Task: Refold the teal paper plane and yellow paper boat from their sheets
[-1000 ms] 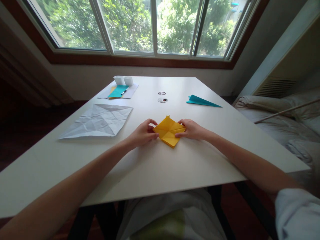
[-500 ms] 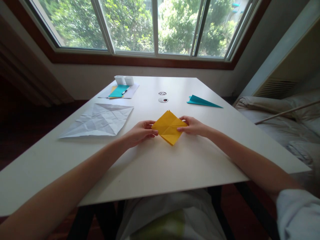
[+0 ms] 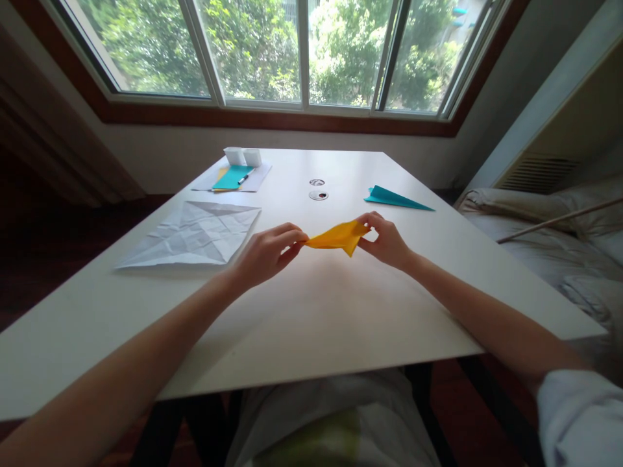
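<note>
Hands meet over the near middle of the white table (image 3: 311,324), both lifted off the surface. Left hand (image 3: 265,253) is closed in a pinch, thumb over curled fingers, gripping the left corner of the folded yellow origami paper (image 3: 335,237); right hand (image 3: 387,240) pinches the opposite corner the same way, thumb on top. Paper hangs between the two grips, clear of the tabletop and seen nearly edge-on, sagging slightly at its lower point; holding it by opposite corners looks like a way to keep the folds together while the piece is turned. Compared with half a second ago: the paper then lay nearly flat on the table as a diamond with its creased face up, fingertips only at its side corners; it is now raised and tipped, and both hands have risen and rolled inward. Left of the left hand lies a creased white sheet (image 3: 192,233), unfolded and flat. Beyond the right hand, a teal paper plane (image 3: 394,198) rests on the table; beyond the yellow paper, two small round discs (image 3: 318,189). Farthest, beyond the left hand, teal and yellow sheets (image 3: 232,177) sit on white paper, a pen on top, just before two white cups (image 3: 242,156).
</note>
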A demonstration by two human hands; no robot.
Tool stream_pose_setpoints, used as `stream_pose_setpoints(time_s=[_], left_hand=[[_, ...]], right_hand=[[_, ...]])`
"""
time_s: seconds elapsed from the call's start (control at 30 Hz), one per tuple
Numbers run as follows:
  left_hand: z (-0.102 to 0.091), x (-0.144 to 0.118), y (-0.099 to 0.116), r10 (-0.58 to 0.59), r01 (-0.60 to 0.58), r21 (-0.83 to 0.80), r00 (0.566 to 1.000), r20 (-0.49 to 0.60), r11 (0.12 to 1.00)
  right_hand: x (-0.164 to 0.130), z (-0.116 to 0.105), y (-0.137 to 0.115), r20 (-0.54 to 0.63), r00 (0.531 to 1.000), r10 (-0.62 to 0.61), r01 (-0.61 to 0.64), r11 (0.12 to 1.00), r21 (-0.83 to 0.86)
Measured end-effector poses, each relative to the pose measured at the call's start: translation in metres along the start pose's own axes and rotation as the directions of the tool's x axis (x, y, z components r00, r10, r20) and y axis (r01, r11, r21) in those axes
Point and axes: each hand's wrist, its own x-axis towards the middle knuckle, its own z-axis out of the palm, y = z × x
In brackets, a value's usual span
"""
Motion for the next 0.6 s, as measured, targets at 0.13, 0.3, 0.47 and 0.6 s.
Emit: stream_pose_setpoints(time_s=[0.13, 0.3, 0.47, 0.6], left_hand=[[0.0, -0.004, -0.01, 0.143, -0.177, 0.223, 0.976, 0.163, 0.958], [0.003, -0.005, -0.022, 0.084, -0.183, 0.247, 0.928, 0.364, 0.951], [0.003, -0.005, -0.026, 0.053, -0.174, 0.203, 0.868, 0.493, 0.964], [0.0, -0.006, -0.024, 0.026, -0.144, 0.2, 0.867, 0.498, 0.969]], right_hand=[[-0.002, -0.001, 0.007, 0.175, 0.964, -0.201, 0.226, 0.964, -0.141], [-0.003, -0.001, 0.016, 0.459, 0.851, -0.256, 0.389, 0.894, -0.223], [-0.004, -0.006, 0.017, 0.612, 0.777, -0.151, 0.341, 0.917, -0.207], [-0.005, -0.01, 0.019, 0.628, 0.774, -0.082, 0.265, 0.943, -0.203]])
